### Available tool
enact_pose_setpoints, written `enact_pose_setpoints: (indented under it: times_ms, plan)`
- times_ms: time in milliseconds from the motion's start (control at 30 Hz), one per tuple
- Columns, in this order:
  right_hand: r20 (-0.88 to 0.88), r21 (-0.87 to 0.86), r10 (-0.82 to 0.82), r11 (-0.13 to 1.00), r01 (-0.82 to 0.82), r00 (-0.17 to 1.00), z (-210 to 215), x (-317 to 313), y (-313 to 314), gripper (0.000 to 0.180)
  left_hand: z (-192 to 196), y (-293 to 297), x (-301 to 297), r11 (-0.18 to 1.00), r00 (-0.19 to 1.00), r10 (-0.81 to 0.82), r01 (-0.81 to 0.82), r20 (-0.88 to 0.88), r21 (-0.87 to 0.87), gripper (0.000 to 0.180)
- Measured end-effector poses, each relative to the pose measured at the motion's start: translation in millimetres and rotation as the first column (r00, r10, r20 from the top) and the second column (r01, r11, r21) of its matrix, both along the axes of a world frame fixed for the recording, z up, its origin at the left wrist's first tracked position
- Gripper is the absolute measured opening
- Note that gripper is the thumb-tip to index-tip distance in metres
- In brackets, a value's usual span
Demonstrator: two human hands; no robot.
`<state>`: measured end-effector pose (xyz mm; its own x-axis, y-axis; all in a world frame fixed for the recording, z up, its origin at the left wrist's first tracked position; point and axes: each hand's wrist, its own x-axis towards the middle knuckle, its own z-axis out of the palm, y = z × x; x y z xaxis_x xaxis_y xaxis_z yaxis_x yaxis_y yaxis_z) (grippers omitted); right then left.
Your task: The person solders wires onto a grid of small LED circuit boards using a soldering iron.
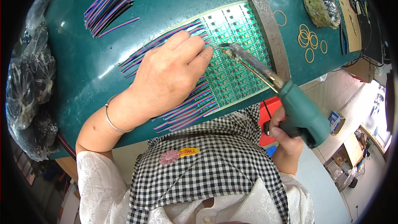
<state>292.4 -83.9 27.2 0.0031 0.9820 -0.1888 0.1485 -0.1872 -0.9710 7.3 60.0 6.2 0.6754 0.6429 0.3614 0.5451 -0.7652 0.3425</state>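
My right hand (286,135) grips a green soldering gun (304,114), its barrel slanting up and left over a panel of green circuit boards (238,64). The tip and a thin brass-coloured tube meet the panel beside my left fingertips. My left hand (172,72) is closed in a pinch on a multicoloured ribbon wire at the panel's left part; the fingers hide most of it. Several ribbon wires (186,110) run leftward from the boards, above and below that hand. A grey metal bar (267,27) lies along the panel's right edge.
A bundle of loose ribbon wires (110,6) lies at the far left. Rubber bands (306,37) and a round tape-wrapped holder (321,8) with shiny filling are at the right. Clear plastic bags (31,70) line the left table edge. A red stool (269,116) stands below the table.
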Motion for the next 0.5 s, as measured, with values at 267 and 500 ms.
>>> enact_pose_setpoints:
  times_ms: [267,500]
  plan:
    - [-0.121,-0.031,-0.081,0.996,0.078,0.989,-4,1,-9,0.059,1,0,-1,1.0,1.0,-0.004,0.004,-0.005,0.002,0.022]
    - [-0.056,-0.049,-0.039,0.998,0.036,0.998,-4,-3,-7,0.064,-2,1,-1,1.0,1.0,-0.014,0.013,0.005,0.022,0.022]
